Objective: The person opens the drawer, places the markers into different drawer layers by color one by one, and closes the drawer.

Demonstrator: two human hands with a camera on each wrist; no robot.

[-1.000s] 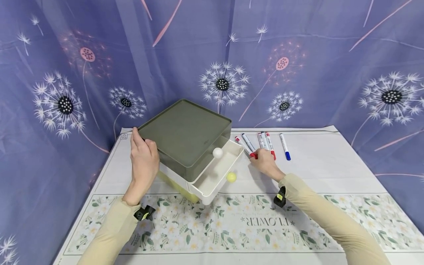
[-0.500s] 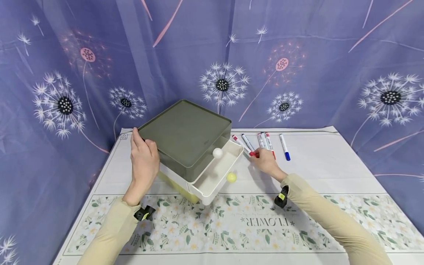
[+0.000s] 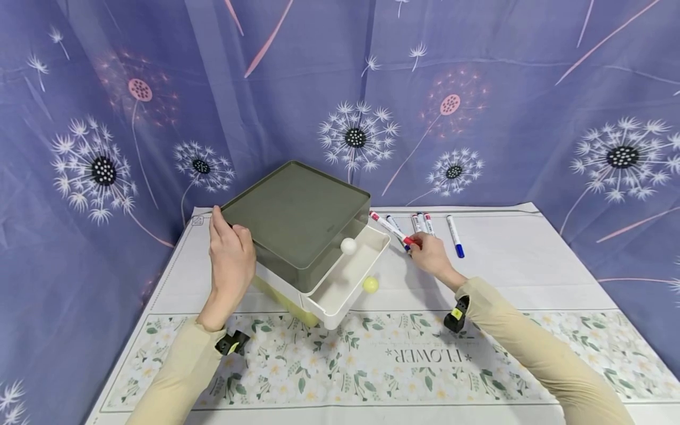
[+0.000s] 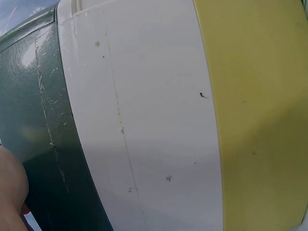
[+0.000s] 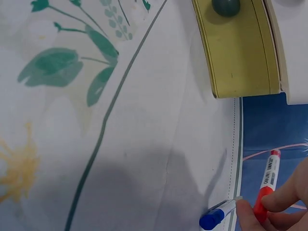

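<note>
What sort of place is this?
Probably a small indoor corner set up for tabletop work. There's a purple dandelion curtain hanging behind, a flowery table cover, and a drawer box on it.

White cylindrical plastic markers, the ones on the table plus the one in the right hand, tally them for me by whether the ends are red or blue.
White cylindrical plastic markers with red ends: 3
White cylindrical plastic markers with blue ends: 3
Total: 6

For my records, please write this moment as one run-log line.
left hand: touches three-color drawer box | right hand: pinches red-capped marker | white drawer: open | rightmost blue-capped marker: on table
</note>
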